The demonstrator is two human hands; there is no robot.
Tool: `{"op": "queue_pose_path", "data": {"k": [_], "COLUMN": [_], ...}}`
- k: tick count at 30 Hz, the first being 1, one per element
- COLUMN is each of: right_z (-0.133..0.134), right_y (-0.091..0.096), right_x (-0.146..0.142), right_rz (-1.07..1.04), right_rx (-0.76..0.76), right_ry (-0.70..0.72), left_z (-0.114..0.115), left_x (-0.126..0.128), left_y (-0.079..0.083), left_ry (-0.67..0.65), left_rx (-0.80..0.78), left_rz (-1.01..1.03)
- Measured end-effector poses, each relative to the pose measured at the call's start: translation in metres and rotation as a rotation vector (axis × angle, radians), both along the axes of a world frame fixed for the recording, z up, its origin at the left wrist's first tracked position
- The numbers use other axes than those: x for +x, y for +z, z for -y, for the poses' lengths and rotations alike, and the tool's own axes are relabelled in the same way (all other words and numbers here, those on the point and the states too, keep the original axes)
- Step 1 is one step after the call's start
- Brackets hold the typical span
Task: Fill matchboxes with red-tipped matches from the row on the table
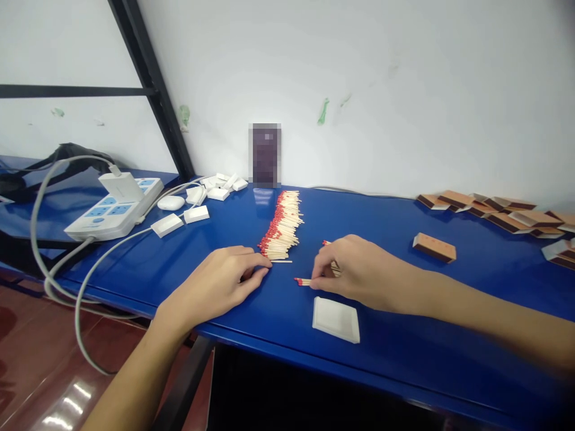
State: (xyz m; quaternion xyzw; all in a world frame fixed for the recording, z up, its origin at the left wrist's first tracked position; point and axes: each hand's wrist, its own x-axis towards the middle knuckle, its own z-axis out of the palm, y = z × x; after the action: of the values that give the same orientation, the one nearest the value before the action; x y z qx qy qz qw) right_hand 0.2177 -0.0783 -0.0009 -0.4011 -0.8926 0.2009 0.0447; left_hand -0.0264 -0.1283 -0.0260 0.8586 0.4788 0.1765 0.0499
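A long row of red-headed matches (284, 224) lies on the blue table, heads toward the left. At its near end, the index finger and thumb of my left hand (227, 278) come together at the head end of a single match (283, 261). My right hand (354, 269) is closed, with a few matches (303, 282) sticking out to the left from its fingertips. More match heads show beyond its knuckles, and pale sticks show between its fingers; the hand hides the rest. Just below it lies a white matchbox tray (336, 319), close to the table's front edge.
Brown matchbox sleeves (489, 209) are heaped at the back right, with one matchbox sleeve (435, 246) apart from them. White trays (218, 193) lie at the back left, beside a power strip (117, 209) with looping cables. A pixelated dark object (266, 155) leans on the wall.
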Motion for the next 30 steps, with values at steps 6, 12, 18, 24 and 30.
{"op": "queue_pose_path", "data": {"k": [6, 12, 18, 24, 30], "right_z": [0.015, 0.02, 0.013, 0.009, 0.01], "right_y": [-0.001, -0.011, -0.017, -0.021, -0.018], "right_x": [0.032, 0.036, 0.032, 0.033, 0.031], "right_rz": [0.082, 0.055, 0.03, -0.015, -0.104], "right_rx": [0.048, 0.145, 0.314, 0.403, 0.264], "right_ry": [-0.08, -0.14, -0.111, -0.106, -0.089], "left_z": [-0.001, -0.002, 0.0, 0.002, 0.001], "left_x": [-0.001, 0.001, 0.001, 0.002, 0.002], "left_y": [-0.002, -0.001, -0.001, -0.001, 0.0], "left_ry": [-0.006, 0.006, 0.073, 0.085, 0.066], "left_rx": [-0.014, -0.009, 0.008, 0.004, -0.007], "left_rz": [-0.011, -0.034, -0.034, -0.073, -0.079]}}
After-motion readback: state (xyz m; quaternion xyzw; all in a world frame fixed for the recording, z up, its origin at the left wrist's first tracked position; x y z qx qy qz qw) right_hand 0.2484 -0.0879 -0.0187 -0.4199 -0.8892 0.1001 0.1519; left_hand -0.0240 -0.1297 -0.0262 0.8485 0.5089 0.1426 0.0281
